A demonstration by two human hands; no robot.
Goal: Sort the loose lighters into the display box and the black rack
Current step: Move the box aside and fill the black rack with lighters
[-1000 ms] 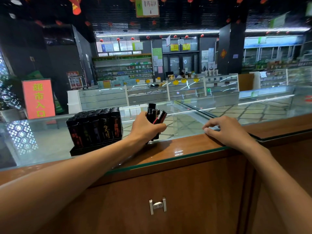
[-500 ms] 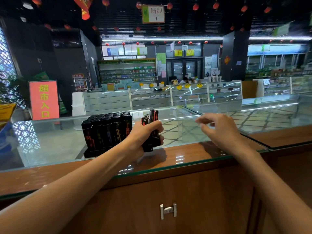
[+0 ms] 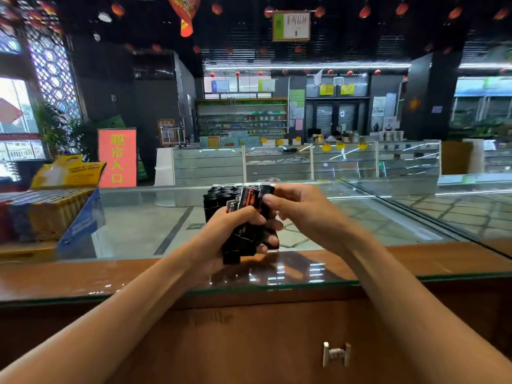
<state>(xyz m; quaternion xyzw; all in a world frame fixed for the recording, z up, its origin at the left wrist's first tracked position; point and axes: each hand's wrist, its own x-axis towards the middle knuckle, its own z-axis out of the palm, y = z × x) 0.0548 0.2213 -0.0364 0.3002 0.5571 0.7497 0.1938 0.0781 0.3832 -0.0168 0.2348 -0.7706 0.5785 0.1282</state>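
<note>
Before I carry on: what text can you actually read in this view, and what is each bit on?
"超市入口": yellow characters running top to bottom on the orange-red standing sign.
Dark characters on the hanging ceiling sign: too blurred to read.
Print on the yellow lid and blue flap of the display box: blurred, unreadable.
Orange markings on the lighters in the left hand: not legible.
Writing on the yellow notices on the far wall: too small.

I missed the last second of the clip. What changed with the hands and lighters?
The right hand left the counter, swung left to the bundle of lighters and now pinches the top of one lighter. The left hand kept its grip on the bundle, by the black rack.
</note>
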